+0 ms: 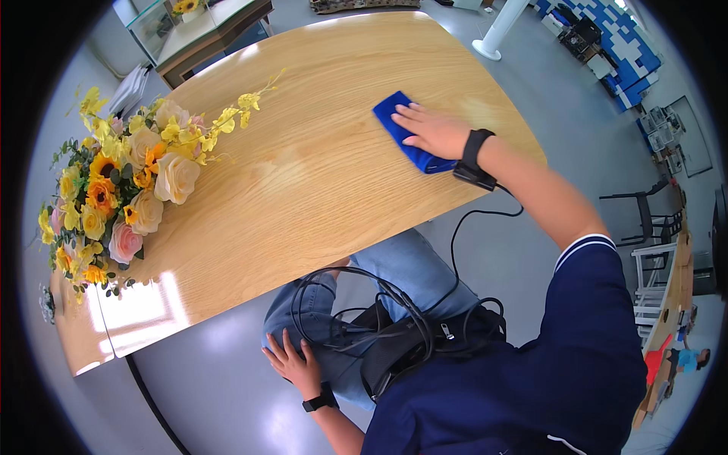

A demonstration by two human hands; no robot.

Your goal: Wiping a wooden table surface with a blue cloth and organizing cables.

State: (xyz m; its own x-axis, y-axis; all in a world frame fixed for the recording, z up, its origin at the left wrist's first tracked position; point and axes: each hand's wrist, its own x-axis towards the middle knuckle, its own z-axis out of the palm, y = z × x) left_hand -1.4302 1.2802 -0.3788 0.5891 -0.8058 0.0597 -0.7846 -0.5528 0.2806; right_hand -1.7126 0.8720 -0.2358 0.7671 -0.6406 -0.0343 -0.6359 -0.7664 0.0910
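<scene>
On the wood-grain tabletop lies a folded blue cloth. My right hand rests flat on it, palm down, fingers slightly spread; a black strap with a small box and a cable is around that wrist. Whether the fingers grip the cloth is hidden beneath the hand. My left hand lies on my knee in blue jeans, fingers apart and holding nothing, a black band on its wrist. The left hand is below the table's near edge, away from the cloth.
A large bouquet of yellow, orange, cream and pink flowers stands at the table's left. Looped black cables and a black bag lie on my lap. Beyond are a white post, a glass case, chairs and another person far right.
</scene>
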